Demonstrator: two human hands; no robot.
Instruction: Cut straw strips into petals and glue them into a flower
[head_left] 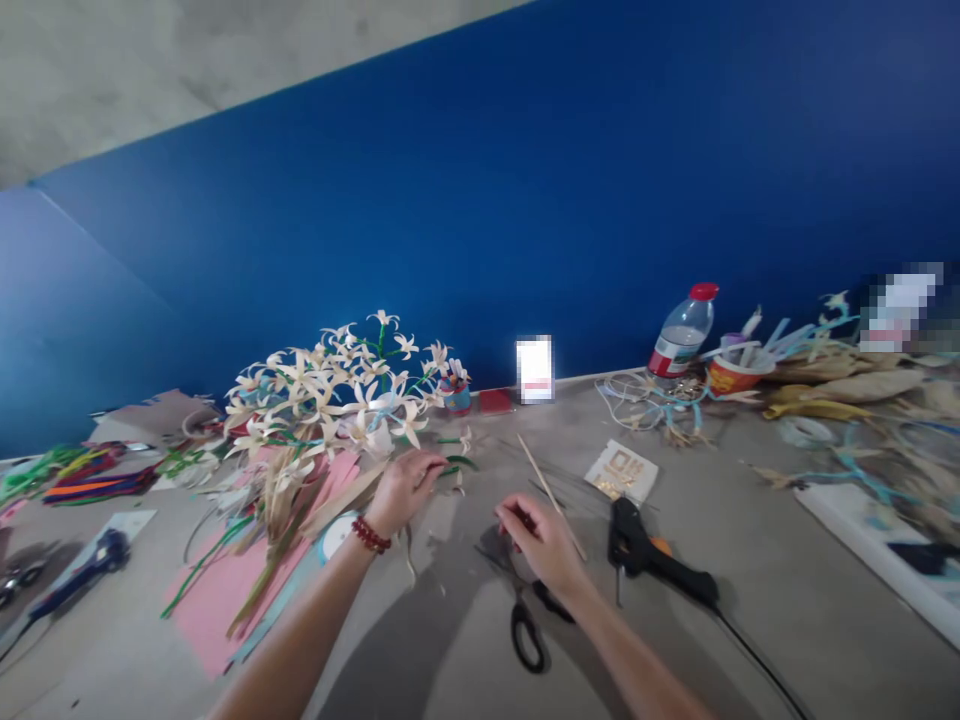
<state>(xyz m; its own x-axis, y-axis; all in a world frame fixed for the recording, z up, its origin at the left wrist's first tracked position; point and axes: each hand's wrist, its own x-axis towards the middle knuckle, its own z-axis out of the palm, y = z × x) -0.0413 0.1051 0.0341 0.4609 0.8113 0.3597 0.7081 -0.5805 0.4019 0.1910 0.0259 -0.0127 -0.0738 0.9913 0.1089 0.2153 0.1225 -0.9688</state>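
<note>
My left hand [405, 487], with a red bead bracelet at the wrist, pinches the end of a green wire stem [457, 463] at the edge of a pile of cream paper flowers [330, 395]. My right hand [541, 540] is curled closed above black-handled scissors [525, 625]; a thin wooden stick [551, 497] runs past its fingers, and I cannot tell whether the hand grips it. A black glue gun [652, 560] lies just right of that hand, its cord trailing to the lower right.
Pink paper sheets [217, 590] lie under the flowers. Coloured pipe cleaners [82, 478] and a blue tool [82, 570] are at left. A water bottle [681, 335], paper cup [731, 375], dried husks [847, 385] and a gold sticker sheet [621, 472] are at right. A blue wall [525, 200] stands behind.
</note>
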